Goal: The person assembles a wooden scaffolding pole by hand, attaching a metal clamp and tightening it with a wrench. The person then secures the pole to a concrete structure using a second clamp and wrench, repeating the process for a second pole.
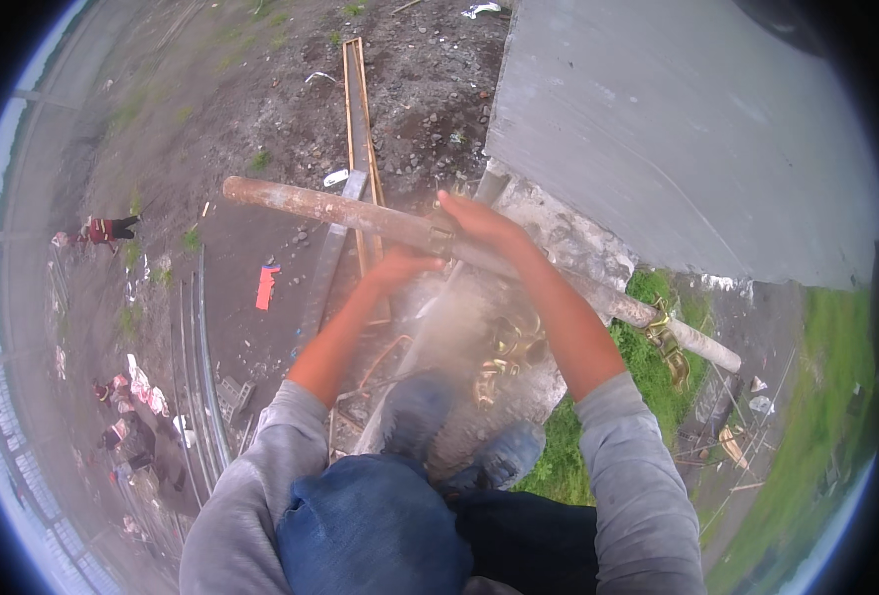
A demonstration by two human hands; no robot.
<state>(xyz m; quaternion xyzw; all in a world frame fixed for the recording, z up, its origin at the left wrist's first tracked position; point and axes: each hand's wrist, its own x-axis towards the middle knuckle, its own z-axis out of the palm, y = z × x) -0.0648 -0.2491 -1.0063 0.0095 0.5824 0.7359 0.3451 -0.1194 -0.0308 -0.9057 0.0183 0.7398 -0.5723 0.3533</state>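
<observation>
A rusty metal scaffold pipe (330,208) slants across in front of me, from upper left down to the right. My left hand (410,264) is closed on it from the near side, its fingertips partly hidden. My right hand (484,223) grips the pipe just right of that, with one finger raised along its far side. Between the two hands a scaffold clamp (442,238) sits around the pipe. Another brass-coloured clamp (666,342) hangs on the pipe farther right. Several loose clamps (499,367) lie beside my shoes.
My dusty shoes (494,456) stand on a narrow concrete ledge (449,327), high above the ground. A smooth grey concrete wall (678,139) rises at right. Below left are long pipes (201,367), a wooden trough (358,109) and several people, one in red (102,230).
</observation>
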